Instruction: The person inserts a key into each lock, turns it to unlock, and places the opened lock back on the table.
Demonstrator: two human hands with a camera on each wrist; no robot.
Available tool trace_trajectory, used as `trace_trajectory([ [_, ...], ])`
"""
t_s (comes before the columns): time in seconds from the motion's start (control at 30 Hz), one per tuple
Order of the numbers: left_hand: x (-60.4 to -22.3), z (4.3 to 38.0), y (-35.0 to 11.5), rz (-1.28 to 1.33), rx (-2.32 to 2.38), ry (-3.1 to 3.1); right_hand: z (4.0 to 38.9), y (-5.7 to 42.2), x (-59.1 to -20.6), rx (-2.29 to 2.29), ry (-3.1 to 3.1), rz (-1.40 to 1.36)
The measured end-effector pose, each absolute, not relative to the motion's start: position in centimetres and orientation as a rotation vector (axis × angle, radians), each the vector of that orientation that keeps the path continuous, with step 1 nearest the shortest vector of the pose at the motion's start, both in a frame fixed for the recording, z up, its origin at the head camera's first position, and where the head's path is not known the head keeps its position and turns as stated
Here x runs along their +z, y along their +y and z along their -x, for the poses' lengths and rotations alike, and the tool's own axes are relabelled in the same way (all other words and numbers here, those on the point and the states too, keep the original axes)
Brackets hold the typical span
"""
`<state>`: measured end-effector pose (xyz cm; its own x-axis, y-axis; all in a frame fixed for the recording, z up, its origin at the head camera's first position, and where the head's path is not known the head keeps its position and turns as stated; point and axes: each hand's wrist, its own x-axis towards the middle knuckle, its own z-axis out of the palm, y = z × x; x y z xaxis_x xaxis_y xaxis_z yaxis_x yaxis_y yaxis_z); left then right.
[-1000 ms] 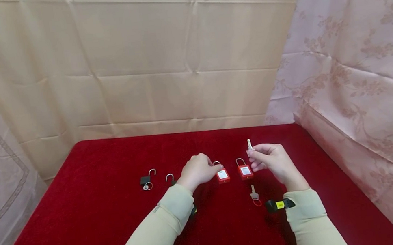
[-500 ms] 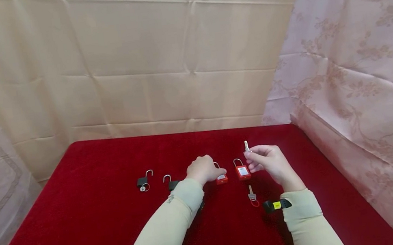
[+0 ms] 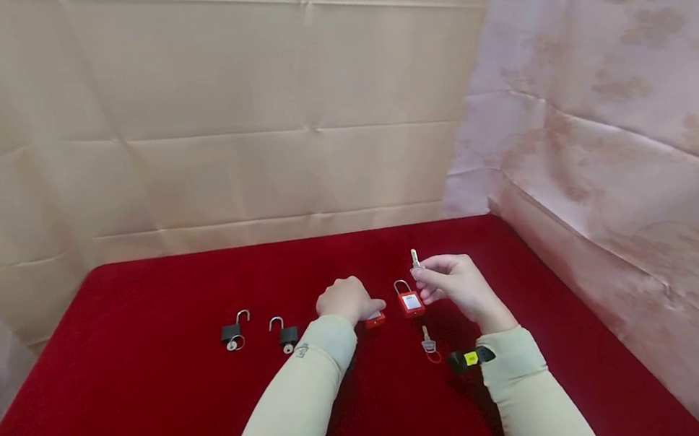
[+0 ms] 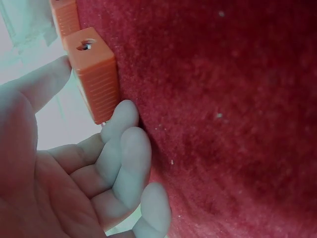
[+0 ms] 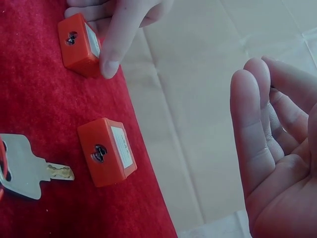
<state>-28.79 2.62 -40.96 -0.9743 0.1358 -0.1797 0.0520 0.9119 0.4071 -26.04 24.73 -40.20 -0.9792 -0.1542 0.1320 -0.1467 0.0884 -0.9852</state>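
My left hand (image 3: 344, 300) grips the left red padlock (image 3: 375, 321) low over the cloth. In the left wrist view, the thumb rests on one face of that padlock (image 4: 94, 79) and the fingers curl round its far end. My right hand (image 3: 459, 288) pinches a key (image 3: 415, 257), its blade pointing up. In the right wrist view that key is hidden behind the fingers of the right hand (image 5: 272, 139). Beside the right fingers lies a second red padlock (image 3: 411, 303) with a white label. Nearer me is a loose key (image 3: 428, 346) on a red ring.
Two black padlocks with raised shackles, one at the left (image 3: 230, 332) and one nearer the middle (image 3: 288, 336), lie on the red cloth (image 3: 151, 417), each with a key at its lower end. A beige curtain (image 3: 245, 114) hangs behind, a floral one (image 3: 604, 107) on the right.
My left hand has come further over the left red padlock and now covers its shackle and most of its label. The right hand still holds its key upright. The whole view has shifted.
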Motion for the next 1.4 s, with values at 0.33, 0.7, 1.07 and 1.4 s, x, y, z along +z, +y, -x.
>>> trace_trajectory([
  [0.33, -41.1, 29.5, 2.5, -0.065, 0.569, 2.873, 26.9, 24.0, -40.3, -2.075, 2.313, 0.319],
  [0.7, -41.2, 29.8, 3.0, -0.016, 0.513, 2.872, 27.2, 23.9, -40.3, -2.074, 2.292, 0.322],
  [1.07, -40.9, 29.6, 3.1, -0.088, 0.544, 2.932, 27.4, 24.9, -40.3, -2.053, 2.320, 0.357],
  [1.4, -40.3, 29.9, 2.0, -0.177, 0.904, 2.845, 27.0, 25.9, -40.1, -2.023, 2.371, 0.356],
])
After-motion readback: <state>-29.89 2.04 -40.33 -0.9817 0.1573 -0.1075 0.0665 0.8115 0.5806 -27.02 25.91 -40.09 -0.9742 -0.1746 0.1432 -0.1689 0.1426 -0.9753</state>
